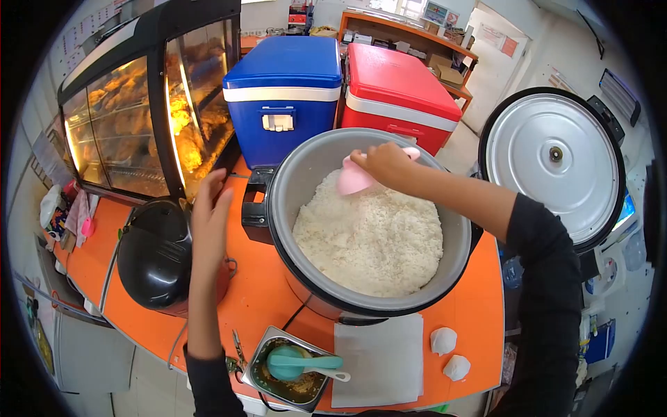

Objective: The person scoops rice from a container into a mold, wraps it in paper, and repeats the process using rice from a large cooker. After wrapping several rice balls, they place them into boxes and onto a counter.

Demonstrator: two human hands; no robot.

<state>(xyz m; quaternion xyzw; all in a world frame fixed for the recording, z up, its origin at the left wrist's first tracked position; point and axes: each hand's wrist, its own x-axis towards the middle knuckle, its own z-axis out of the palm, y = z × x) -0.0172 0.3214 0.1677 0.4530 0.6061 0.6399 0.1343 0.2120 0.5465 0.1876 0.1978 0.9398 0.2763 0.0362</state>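
My right hand (387,165) is closed around a pink scoop (356,179) inside the large grey rice pot (288,149). The scoop's bowl touches the heap of cooked white rice (375,240) at its far side. My left hand (210,212) is raised at the pot's left, fingers extended and holding nothing. It is nearest a black domed lid (154,254) on a smaller round vessel. Near the front edge, a metal container (260,379) of brownish food holds a green scoop (288,363) and the light handle of another utensil.
White paper sheets (379,368) and two white rounded bundles (443,341) lie on the orange table (476,292). Behind the pot stand blue (281,76) and red (403,83) coolers. A lit food cabinet (149,118) is left; a round metal lid (549,163) stands right.
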